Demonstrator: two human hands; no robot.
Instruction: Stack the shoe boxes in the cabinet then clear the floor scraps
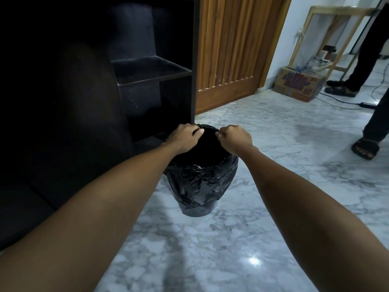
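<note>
You have the black bin bag (202, 182) standing on the marble floor (273, 186) just beside the dark cabinet (155, 68), both your left hand (186, 137) and right hand (234, 139) with fingers pinched closed on its rim, so scrap-clearing looks nearly done, though no shoe boxes show on the visible shelves.

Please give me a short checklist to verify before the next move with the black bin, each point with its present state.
1. Left hand grips the liner rim: ok.
2. Right hand grips the liner rim: ok.
3. Black bin upright on the marble floor: ok.
4. Bin mouth open for scraps: cannot tell, too dark inside.
5. Floor around the bin free of scraps: ok in what shows.
6. Shoe boxes stacked in the cabinet: cannot tell, visible shelves look bare, rest is dark.
</note>
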